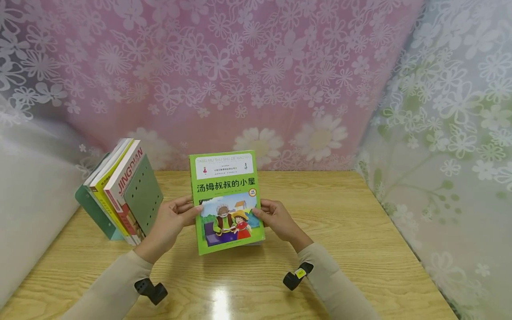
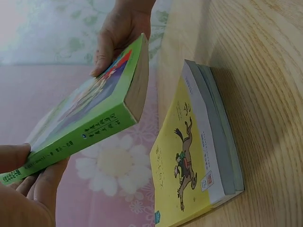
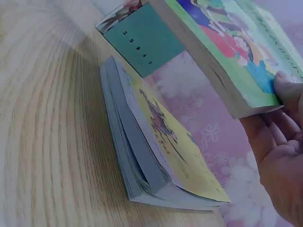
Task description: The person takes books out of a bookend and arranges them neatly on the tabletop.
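Observation:
A green picture-covered book (image 1: 230, 182) is held up off the table, tilted toward the head camera. My left hand (image 1: 172, 218) grips its left edge by the spine, thumb on the front cover and fingers behind. At the opposite edge my right hand (image 1: 280, 218) pinches it the same way, as the right wrist view also shows. Beneath it, a yellow-covered book (image 2: 182, 161) with a horse and rider lies on the wooden table, apart from the green one. From the head camera this lower book is almost wholly hidden. The green spine (image 2: 80, 139) shows in the left wrist view.
Several books (image 1: 120, 189) stand upright at the left between green bookends (image 1: 144, 195). The wooden table (image 1: 328, 266) reaches to a pink flowered curtain (image 1: 240, 89) behind and a pale flowered one (image 1: 452, 155) at the right.

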The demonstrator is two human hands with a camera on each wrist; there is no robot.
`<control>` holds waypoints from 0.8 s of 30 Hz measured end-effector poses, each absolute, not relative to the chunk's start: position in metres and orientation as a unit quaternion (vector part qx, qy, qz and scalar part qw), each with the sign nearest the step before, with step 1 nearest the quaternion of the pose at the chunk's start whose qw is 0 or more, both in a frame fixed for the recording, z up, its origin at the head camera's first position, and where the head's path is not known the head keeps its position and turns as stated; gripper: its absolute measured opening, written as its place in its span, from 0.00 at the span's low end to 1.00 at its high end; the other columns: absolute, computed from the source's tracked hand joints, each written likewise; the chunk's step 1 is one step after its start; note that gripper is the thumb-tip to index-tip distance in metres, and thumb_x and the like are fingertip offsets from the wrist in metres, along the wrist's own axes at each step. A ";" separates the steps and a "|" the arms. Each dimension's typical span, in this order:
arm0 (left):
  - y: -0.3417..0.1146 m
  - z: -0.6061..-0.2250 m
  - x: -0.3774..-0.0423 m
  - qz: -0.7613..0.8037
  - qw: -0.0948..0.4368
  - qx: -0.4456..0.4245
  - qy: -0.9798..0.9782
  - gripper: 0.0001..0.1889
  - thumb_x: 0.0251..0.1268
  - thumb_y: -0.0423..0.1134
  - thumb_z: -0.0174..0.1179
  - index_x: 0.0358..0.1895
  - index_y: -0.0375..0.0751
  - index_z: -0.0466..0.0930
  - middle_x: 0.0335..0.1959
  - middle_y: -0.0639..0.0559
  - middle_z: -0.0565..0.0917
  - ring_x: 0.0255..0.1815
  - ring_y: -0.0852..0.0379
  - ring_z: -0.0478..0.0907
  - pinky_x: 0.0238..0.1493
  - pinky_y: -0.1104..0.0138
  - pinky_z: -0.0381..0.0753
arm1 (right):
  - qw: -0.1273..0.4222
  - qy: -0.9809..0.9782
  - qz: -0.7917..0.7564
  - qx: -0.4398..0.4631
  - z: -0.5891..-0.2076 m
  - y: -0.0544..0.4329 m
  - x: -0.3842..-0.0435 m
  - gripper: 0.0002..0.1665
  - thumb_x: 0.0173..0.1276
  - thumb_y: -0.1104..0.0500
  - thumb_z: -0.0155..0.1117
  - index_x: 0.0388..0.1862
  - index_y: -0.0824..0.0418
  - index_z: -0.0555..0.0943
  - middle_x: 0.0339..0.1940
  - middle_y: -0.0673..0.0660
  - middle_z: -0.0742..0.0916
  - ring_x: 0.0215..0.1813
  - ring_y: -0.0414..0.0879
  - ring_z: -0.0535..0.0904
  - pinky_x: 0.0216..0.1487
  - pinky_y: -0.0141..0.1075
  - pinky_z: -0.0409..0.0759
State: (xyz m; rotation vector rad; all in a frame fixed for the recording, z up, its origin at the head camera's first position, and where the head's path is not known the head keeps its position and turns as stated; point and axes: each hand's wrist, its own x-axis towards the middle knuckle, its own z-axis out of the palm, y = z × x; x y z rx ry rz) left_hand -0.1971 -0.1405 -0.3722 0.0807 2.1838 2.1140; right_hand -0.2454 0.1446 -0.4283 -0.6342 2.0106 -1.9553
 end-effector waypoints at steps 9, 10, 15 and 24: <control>-0.146 -0.370 -0.199 0.674 0.027 0.009 0.738 0.31 0.68 0.42 0.60 0.71 0.38 0.63 0.62 0.34 0.74 0.45 0.64 0.82 0.52 0.66 0.81 | 0.120 0.686 -0.688 -0.206 -0.430 0.142 -0.244 0.23 0.75 0.59 0.55 0.59 0.75 0.73 0.44 0.64 0.87 0.39 0.44 0.86 0.38 0.40 0.86; -0.147 -0.369 -0.199 0.674 0.023 0.011 0.738 0.30 0.67 0.43 0.61 0.70 0.39 0.64 0.62 0.35 0.75 0.45 0.65 0.82 0.53 0.65 0.81 | 0.118 0.687 -0.687 -0.204 -0.430 0.142 -0.244 0.23 0.74 0.59 0.55 0.59 0.75 0.73 0.44 0.64 0.87 0.39 0.44 0.86 0.38 0.40 0.86; -0.157 -0.367 -0.199 0.672 0.007 0.031 0.740 0.32 0.66 0.46 0.62 0.70 0.41 0.65 0.65 0.42 0.73 0.51 0.69 0.79 0.55 0.70 0.78 | 0.110 0.693 -0.688 -0.183 -0.428 0.140 -0.243 0.23 0.74 0.59 0.56 0.59 0.75 0.74 0.44 0.65 0.87 0.38 0.43 0.86 0.37 0.39 0.86; -0.174 -0.355 -0.185 0.629 -0.043 0.041 0.775 0.32 0.65 0.50 0.62 0.69 0.43 0.67 0.66 0.42 0.73 0.54 0.72 0.76 0.51 0.78 0.76 | 0.105 0.695 -0.693 -0.158 -0.429 0.135 -0.242 0.22 0.73 0.60 0.56 0.59 0.74 0.75 0.46 0.66 0.87 0.39 0.44 0.86 0.39 0.39 0.86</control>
